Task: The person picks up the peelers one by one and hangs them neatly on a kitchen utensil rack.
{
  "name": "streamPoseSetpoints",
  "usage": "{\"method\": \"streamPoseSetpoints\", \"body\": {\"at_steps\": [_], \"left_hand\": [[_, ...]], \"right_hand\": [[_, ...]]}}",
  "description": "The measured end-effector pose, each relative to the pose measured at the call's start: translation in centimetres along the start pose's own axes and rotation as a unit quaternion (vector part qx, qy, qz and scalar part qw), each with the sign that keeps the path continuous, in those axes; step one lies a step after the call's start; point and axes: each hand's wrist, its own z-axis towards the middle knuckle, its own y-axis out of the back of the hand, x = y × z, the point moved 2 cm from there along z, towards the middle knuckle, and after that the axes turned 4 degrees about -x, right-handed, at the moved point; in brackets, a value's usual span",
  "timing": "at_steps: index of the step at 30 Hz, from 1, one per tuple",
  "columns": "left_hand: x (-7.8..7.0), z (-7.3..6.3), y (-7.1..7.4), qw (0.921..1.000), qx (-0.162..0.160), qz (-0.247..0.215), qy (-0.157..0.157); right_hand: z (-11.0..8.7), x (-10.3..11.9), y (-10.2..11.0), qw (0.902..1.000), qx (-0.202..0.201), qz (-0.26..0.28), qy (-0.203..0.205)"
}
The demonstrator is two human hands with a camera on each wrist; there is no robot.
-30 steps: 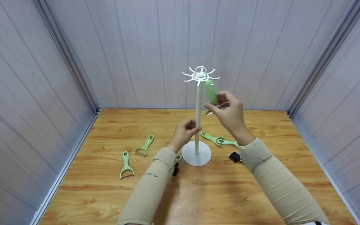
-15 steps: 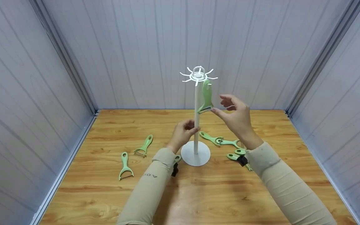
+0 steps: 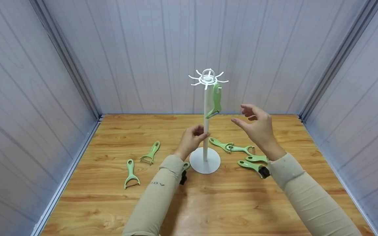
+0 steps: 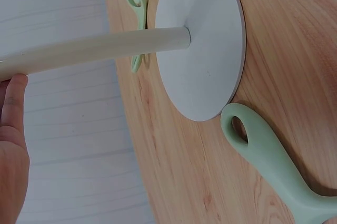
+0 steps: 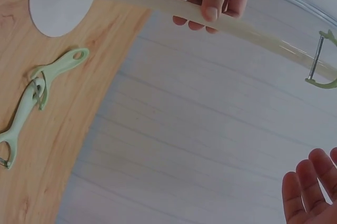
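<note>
A white stand with a ring of hooks (image 3: pixel 207 79) on top rises from a round base (image 3: pixel 197 165). My left hand (image 3: pixel 190 140) grips its pole (image 3: pixel 206 108) about halfway up; in the right wrist view the thumb and fingers wrap the pole (image 5: pixel 142 3). One green peeler (image 3: pixel 217 98) hangs by its handle hole from a front right hook, blade end down beside the pole. Off to the right, my right hand (image 3: pixel 258 126) is in the air with fingers loosely bent and holds nothing. A further peeler (image 4: pixel 268 155) lies by the base, mostly behind the left forearm in the head view.
Two peelers lie on the wooden table at left, a darker one (image 3: pixel 151 153) and a paler one (image 3: pixel 131 173). Several more, including a peeler (image 3: pixel 221 145) and one crossing it (image 3: pixel 240 149), lie right of the base. Panel walls (image 3: pixel 136 59) enclose the table.
My right hand has let go of the peeler and drawn back to the right and down. The peeler now hangs on the hook by itself. My left hand keeps its grip on the pole.
</note>
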Motion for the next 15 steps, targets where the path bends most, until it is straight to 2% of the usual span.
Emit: {"method": "streamPoseSetpoints", "body": {"at_steps": [5, 15], "left_hand": [[0.0, 0.0, 0.0, 1.0000, -0.002, -0.001, -0.004], [0.0, 0.1, 0.0, 0.9999, 0.004, -0.008, 0.010]], "right_hand": [[-0.7, -1.2, 0.4, 0.9998, 0.008, -0.012, -0.012], [-1.9, -3.5, 1.0, 0.9980, 0.024, -0.034, -0.048]]}}
